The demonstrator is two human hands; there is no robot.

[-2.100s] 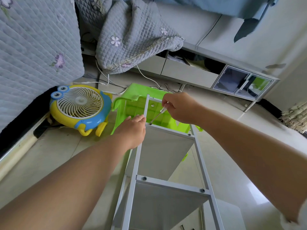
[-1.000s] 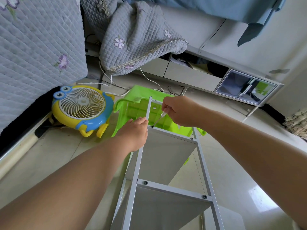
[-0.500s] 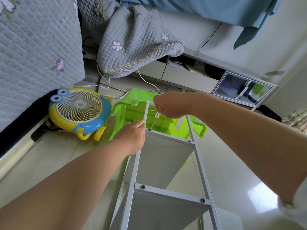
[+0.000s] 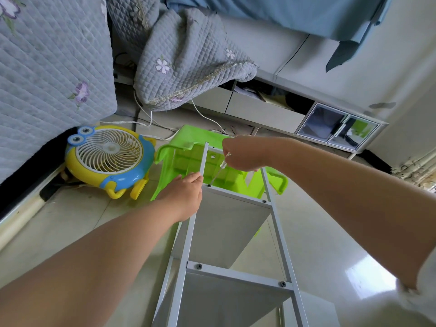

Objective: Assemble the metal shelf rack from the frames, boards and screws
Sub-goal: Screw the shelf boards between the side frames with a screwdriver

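The screwdriver is now held steeper than a second ago, pinched in the curled fingers of the right hand, tip seated on the screw at the left end of the upper board. The left hand is still wrapped round the left frame post beside that screw. Tightening is judged under way; lower board screws look seated.

A home bedroom: a quilted floral bedspread, a toy-faced fan on tiled floor, low drawers.
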